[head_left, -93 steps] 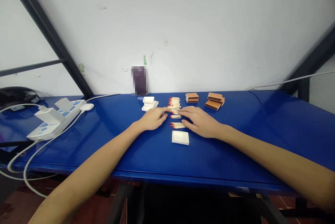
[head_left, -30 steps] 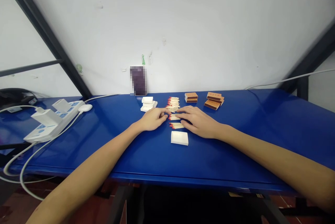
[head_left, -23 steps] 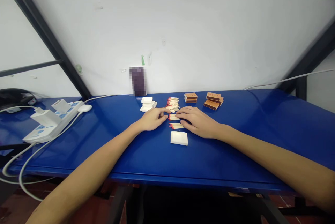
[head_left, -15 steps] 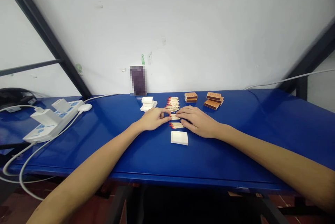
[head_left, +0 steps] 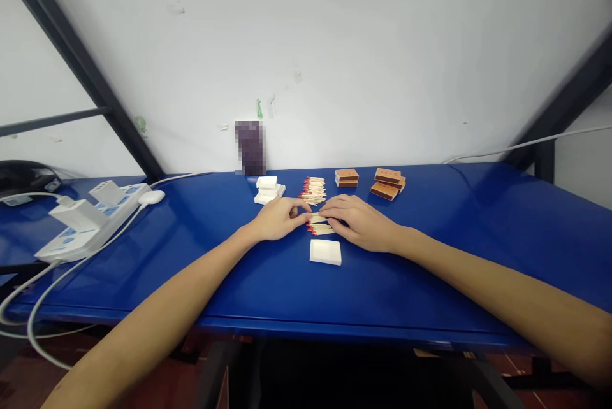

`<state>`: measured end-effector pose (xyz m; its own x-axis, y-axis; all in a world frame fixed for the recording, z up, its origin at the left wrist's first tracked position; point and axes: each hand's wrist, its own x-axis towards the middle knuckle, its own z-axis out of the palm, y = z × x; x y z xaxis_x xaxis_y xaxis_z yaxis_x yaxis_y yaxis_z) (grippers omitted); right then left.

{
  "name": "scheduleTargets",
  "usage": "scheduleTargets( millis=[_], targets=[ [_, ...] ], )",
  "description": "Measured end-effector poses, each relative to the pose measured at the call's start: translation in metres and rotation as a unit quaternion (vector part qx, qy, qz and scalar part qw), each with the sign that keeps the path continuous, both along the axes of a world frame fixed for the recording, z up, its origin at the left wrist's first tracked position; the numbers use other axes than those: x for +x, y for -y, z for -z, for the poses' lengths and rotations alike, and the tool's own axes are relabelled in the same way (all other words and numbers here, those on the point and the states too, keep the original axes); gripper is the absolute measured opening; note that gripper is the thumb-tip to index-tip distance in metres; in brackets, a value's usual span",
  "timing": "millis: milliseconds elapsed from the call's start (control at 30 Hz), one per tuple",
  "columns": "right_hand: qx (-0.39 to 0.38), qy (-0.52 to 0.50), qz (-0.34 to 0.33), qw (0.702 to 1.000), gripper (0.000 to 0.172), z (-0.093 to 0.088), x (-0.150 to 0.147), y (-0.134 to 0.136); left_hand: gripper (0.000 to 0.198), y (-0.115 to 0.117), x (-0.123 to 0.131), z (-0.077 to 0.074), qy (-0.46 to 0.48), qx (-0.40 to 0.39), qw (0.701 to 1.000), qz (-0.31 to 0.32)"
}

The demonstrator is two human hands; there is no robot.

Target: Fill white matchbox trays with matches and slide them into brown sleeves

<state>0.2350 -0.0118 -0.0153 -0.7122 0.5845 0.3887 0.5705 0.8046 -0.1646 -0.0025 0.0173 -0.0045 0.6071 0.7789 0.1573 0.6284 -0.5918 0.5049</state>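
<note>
My left hand (head_left: 282, 218) is closed at the head ends of a few matches (head_left: 316, 218), thumb and index finger curled around them. At their other ends my right hand (head_left: 358, 221) is closed too, its fingertips on the sticks. Just below, a small row of red-headed matches (head_left: 321, 229) lies on the blue table, very close to the held ones. A larger pile of matches (head_left: 313, 189) rests behind my fingers. Nearer to me sits a white matchbox tray (head_left: 326, 252), open side up.
White matchbox trays (head_left: 268, 191) are stacked left of the pile. Brown matchboxes (head_left: 346, 178) stand behind my right hand, with more matchboxes (head_left: 388, 183) farther right. A power strip (head_left: 95, 224) with plugs and white cables lies at the left. A blurred purple item (head_left: 251, 148) leans on the wall.
The held matches have come slightly nearer to me, narrowing the gap to the small row. Both hands keep nearly the same pose. The whole view has shifted a little.
</note>
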Motion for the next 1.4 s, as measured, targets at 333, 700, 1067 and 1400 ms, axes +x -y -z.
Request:
scheduleTargets(
  millis=[333,700,1067,1400],
  targets=[
    [0.018,-0.018,-0.002,1.0,0.035,0.002,0.0,0.002,0.037,-0.001,-0.003,-0.002,0.034,-0.014,0.998,0.046],
    [0.003,0.015,0.063,0.998,0.045,0.005,0.001,0.0,0.038,-0.004,-0.003,0.006,-0.044,0.14,0.989,-0.028],
    [0.033,0.037,0.009,0.999,0.039,-0.001,-0.002,0.006,0.036,-0.007,-0.005,0.011,-0.044,0.163,0.986,-0.013],
    [0.054,0.028,0.018,0.998,0.037,-0.002,-0.002,0.007,0.038,-0.008,-0.005,0.014,-0.053,0.166,0.985,-0.015]
  ],
)
